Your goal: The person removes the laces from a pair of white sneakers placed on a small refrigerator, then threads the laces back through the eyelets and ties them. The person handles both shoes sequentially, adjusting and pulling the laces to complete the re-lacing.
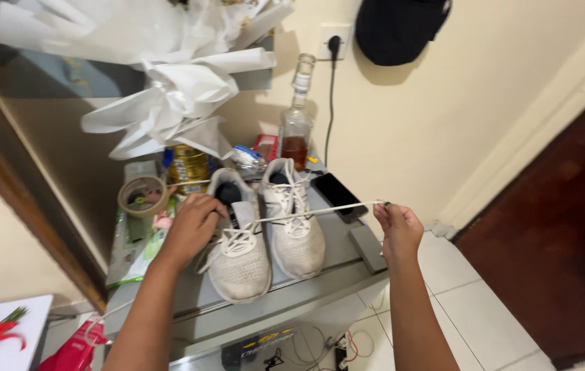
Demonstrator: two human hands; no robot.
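Two white mesh sneakers stand side by side on a grey tabletop (pixel 337 257), toes toward me. My left hand (pixel 193 223) rests on the left sneaker (pixel 237 254), gripping its side by the collar. My right hand (pixel 397 230) is out to the right, fingers pinched on the end of a white shoelace (pixel 320 211). The lace runs taut from the left sneaker's eyelets, across the right sneaker (pixel 296 227), to my fingers.
A black phone (pixel 337 194) lies right of the shoes. Behind them stand a glass bottle (pixel 296 127), a gold tin (pixel 188 168) and a tape roll (pixel 142 196). White crumpled paper (pixel 169 103) hangs above. A cable (pixel 330 103) runs down the wall.
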